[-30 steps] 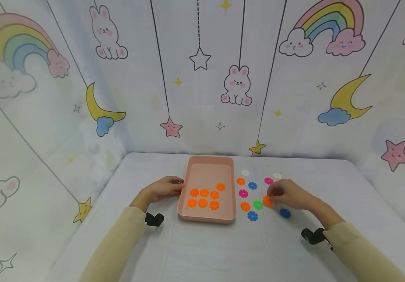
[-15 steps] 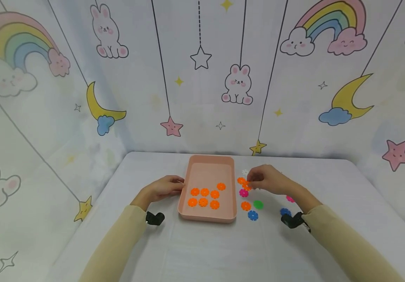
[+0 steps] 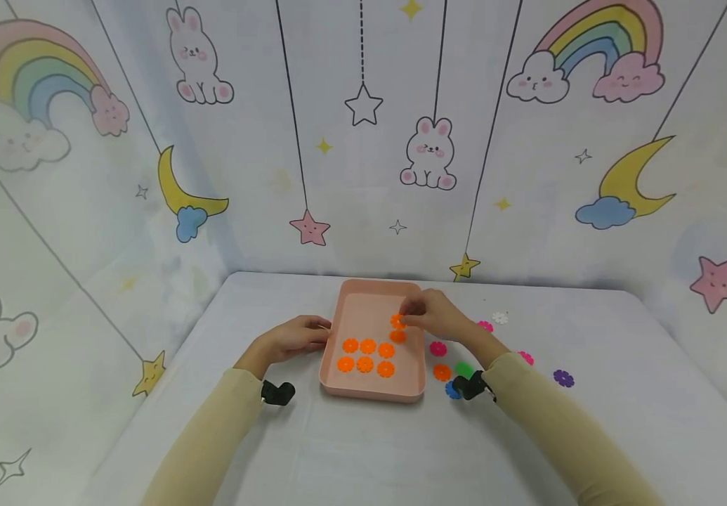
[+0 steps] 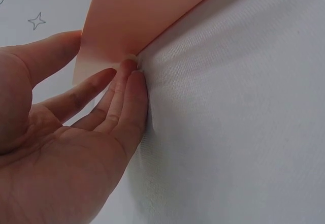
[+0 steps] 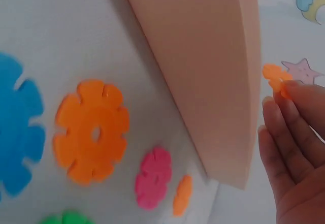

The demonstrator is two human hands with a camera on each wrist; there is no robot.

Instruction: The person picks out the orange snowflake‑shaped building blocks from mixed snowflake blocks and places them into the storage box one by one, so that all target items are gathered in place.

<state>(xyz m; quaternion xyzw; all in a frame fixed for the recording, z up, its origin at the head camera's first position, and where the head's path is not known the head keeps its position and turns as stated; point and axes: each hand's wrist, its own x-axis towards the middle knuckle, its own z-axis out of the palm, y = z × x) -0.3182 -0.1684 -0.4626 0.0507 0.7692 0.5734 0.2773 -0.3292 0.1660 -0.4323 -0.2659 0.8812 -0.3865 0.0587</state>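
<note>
In the head view my right hand (image 3: 433,314) is over the right side of a pink tray (image 3: 369,302). Thumb and fingertips pinch an orange interlocking disc (image 5: 277,77) with a notched edge. Just below it in the head view lies another orange disc (image 3: 397,337), and several more orange discs (image 3: 365,365) lie in two rows in the tray's near half. My left hand (image 3: 293,336) holds the tray's left side. The left wrist view shows its thumb at the rim and its fingertips against the outer wall (image 4: 137,10).
Right of the tray lie loose notched discs: pink (image 3: 438,348), orange (image 5: 92,132), green (image 3: 464,369), blue (image 5: 18,125), white (image 3: 500,318) and purple (image 3: 563,378). My right forearm (image 3: 527,393) passes over this area. A patterned cloth (image 3: 262,140) hangs behind the white table (image 3: 338,450).
My right hand has carried the orange disc leftward from among the loose discs to over the tray. The left hand and the tray have stayed put.
</note>
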